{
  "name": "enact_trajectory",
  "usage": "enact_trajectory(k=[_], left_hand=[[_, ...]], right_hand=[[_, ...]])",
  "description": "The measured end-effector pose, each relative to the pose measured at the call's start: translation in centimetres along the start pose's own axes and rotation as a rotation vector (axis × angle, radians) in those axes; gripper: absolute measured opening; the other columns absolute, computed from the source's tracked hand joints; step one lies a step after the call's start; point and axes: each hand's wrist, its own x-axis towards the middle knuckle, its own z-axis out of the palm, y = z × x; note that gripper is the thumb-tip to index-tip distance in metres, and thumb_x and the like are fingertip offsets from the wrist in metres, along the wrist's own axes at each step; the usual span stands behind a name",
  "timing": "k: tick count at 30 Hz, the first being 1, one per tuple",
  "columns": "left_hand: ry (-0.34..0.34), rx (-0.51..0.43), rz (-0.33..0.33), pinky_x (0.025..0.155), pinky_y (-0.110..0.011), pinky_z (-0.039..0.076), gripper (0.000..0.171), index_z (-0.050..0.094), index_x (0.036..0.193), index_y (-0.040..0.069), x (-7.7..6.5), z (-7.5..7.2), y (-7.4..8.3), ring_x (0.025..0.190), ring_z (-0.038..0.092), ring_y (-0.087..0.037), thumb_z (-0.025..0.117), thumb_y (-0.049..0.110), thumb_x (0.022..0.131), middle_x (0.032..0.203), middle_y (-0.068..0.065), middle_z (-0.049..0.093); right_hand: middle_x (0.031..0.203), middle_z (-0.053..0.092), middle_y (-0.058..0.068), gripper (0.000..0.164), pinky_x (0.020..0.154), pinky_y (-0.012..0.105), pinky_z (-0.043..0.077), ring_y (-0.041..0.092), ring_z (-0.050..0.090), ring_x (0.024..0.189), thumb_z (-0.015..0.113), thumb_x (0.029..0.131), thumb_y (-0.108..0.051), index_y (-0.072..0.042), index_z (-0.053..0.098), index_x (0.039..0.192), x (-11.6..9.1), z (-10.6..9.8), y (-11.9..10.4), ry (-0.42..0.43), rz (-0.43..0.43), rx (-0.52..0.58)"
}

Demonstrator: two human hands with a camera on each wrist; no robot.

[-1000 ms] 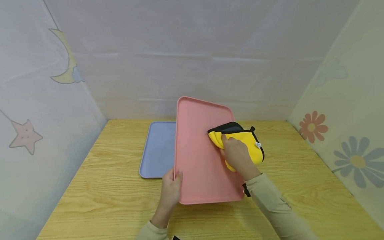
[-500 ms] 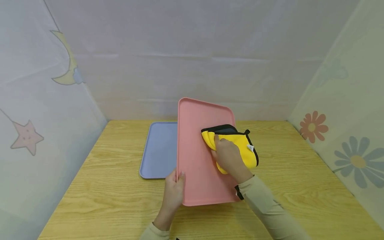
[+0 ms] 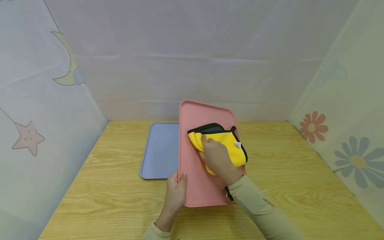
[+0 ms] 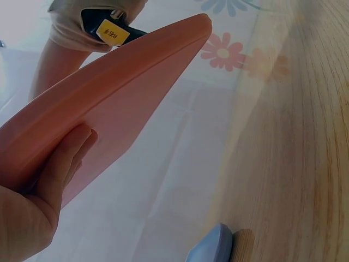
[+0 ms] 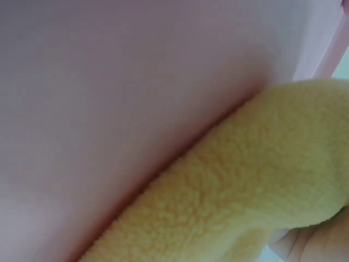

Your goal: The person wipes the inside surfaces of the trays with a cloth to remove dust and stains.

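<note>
A pink tray [image 3: 195, 186] is held tilted up above the table, its inner face toward me. My left hand [image 3: 175, 191] grips its left edge low down, thumb over the rim and fingers behind; in the left wrist view those fingers [image 4: 68, 155] lie against the tray's underside. Bunched in my right hand [image 3: 217, 156] is a yellow cloth [image 3: 228, 143] with black edging and a small white label, lying against the tray's inner face. Up close in the right wrist view, the fluffy cloth [image 5: 234, 174] meets the pink surface. The right fingertips are mostly hidden.
Behind and left of the pink tray, a blue tray [image 3: 160, 150] lies flat on the wooden table [image 3: 114, 193], partly covered from view. Pale printed curtains [image 3: 192, 60] stand at the back and both sides.
My right hand has slid the yellow cloth leftward across the pink tray's face. The pink tray and my left hand have shifted slightly right and down.
</note>
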Motion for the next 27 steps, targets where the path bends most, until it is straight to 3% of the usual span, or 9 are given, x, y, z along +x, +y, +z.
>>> enact_trajectory(k=[14, 22, 27], left_hand=[[-0.022, 0.009, -0.032, 0.064, -0.026, 0.052, 0.025, 0.053, 0.107, -0.015, 0.2, 0.2, -0.3, 0.072, 0.064, -0.016, 0.036, -0.001, 0.096, 0.085, -0.024, 0.063], [-0.030, 0.004, -0.031, 0.066, -0.027, 0.052, 0.026, 0.053, 0.111, -0.014, 0.3, 0.2, -0.5, 0.074, 0.063, -0.014, 0.037, 0.001, 0.096, 0.087, -0.025, 0.063], [-0.029, -0.006, -0.031, 0.065, -0.028, 0.052, 0.027, 0.052, 0.112, -0.014, 0.3, 0.0, -0.5, 0.073, 0.064, -0.015, 0.036, 0.002, 0.097, 0.087, -0.024, 0.063]], right_hand=[[0.076, 0.061, 0.016, 0.046, 0.044, 0.026, 0.047, 0.018, 0.048, 0.044, 0.071, 0.079, -0.018, 0.008, 0.057, 0.116, 0.5, 0.0, -2.1, 0.065, -0.116, -0.008], [0.079, 0.062, 0.015, 0.048, 0.045, 0.024, 0.047, 0.017, 0.050, 0.045, 0.070, 0.082, -0.023, 0.007, 0.057, 0.117, 0.7, -0.1, -3.1, 0.039, -0.178, -0.063], [0.072, 0.058, 0.011, 0.048, 0.043, 0.021, 0.044, 0.015, 0.043, 0.042, 0.070, 0.081, -0.022, 0.006, 0.057, 0.118, 0.5, 0.0, -3.1, 0.035, -0.200, -0.107]])
